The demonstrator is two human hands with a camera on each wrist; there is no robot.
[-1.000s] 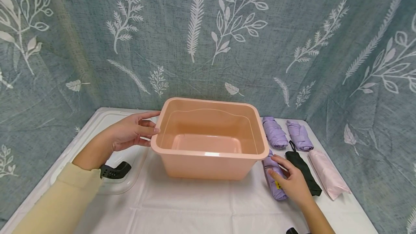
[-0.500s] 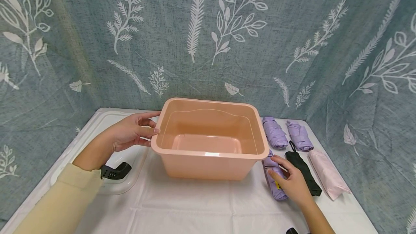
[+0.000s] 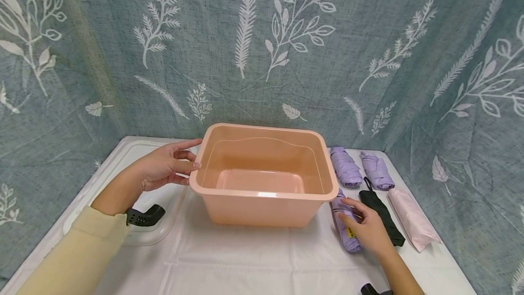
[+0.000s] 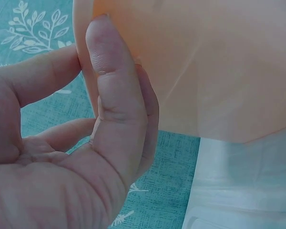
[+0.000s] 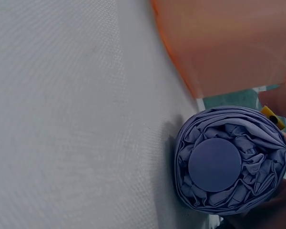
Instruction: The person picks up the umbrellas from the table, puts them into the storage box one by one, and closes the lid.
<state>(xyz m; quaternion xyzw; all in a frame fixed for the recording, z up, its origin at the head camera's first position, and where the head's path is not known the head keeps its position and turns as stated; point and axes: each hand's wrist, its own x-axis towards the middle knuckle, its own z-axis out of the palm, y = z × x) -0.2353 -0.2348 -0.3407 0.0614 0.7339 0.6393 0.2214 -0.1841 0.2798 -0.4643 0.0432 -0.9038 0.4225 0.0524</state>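
Note:
A peach plastic storage bin (image 3: 258,211) stands upright on the white-covered table, with nothing visible inside. At its left end my left hand (image 3: 168,165) holds the rim, the thumb in front and other fingers behind and below; the left wrist view shows the bin wall (image 4: 219,71) beside the fingers. My right hand (image 3: 364,224) holds a purple folded umbrella (image 3: 345,229) that lies by the bin's right front corner. In the right wrist view, the round end of that umbrella (image 5: 214,164) faces the camera, with fingers partly visible along its right side.
Two more purple folded umbrellas (image 3: 345,167) lie behind, right of the bin. A black folded umbrella (image 3: 382,217) with a loop and a pale pink one (image 3: 413,220) lie further right. A white lid (image 3: 159,236) lies under the left arm. A patterned curtain (image 3: 262,94) surrounds the table.

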